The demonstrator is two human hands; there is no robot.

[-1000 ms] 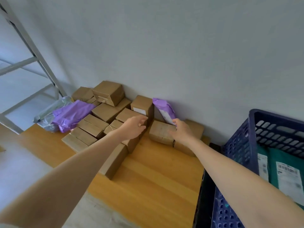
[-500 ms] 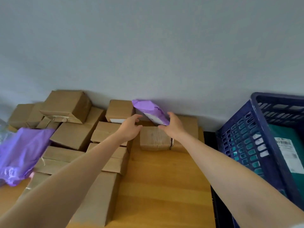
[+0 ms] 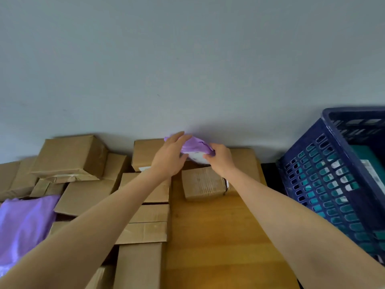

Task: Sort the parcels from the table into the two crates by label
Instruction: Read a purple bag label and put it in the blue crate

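Gripping the purple mailer (image 3: 194, 145) at both ends, I hold it at the far edge of the table (image 3: 218, 236), close to the wall and above a small cardboard box (image 3: 203, 183). My left hand (image 3: 168, 156) curls its fingers over the mailer's 9 o'clock end. My right hand (image 3: 221, 159) pinches the 3 o'clock end. The long axis runs 9 to 3. The white label (image 3: 198, 160) faces me, though its print is too blurred to read. The blue crate (image 3: 333, 184) lies at 3 o'clock, nearer the right hand. Stacked cardboard parcels (image 3: 83, 190) block 9 o'clock. Bare tabletop at 6 o'clock offers withdrawal room. Only one crate is in view.
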